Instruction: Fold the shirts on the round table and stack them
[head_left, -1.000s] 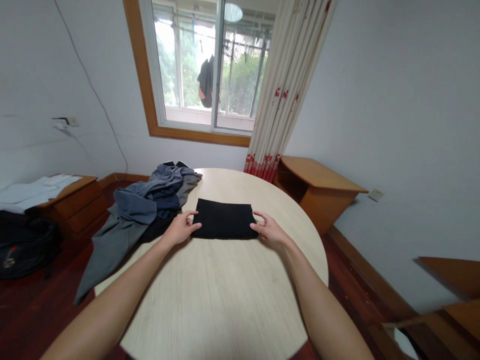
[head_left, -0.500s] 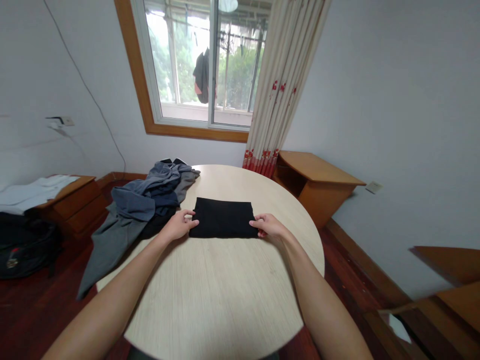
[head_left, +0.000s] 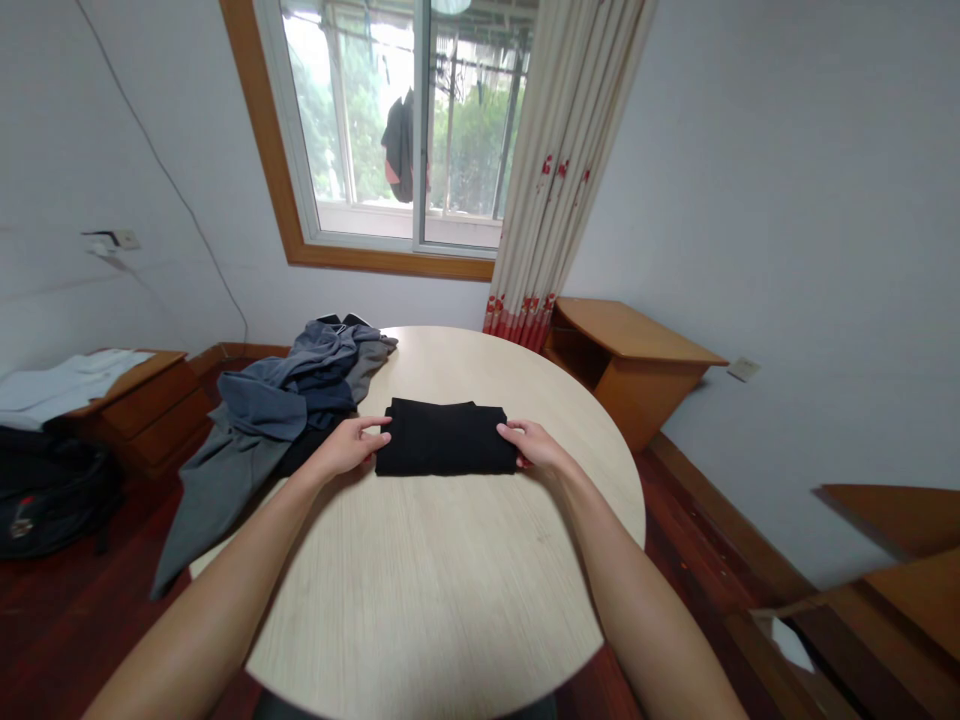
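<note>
And at nine o'clock the left hand (head_left: 347, 447), fingers parted, touched the black cloth (head_left: 446, 440), the right hand (head_left: 541, 447) pinched it at three, and uneven tugging could've skewed it!

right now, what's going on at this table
A person has both hands on a folded black cloth lying on the round table. The left hand touches its left edge, thumb and forefinger spread; the right hand is at its right edge, thumb on top. The cloth's layers don't quite line up along the far edge. To its left lies a loose heap of clothes, with a grey piece hanging off the table.
</note>
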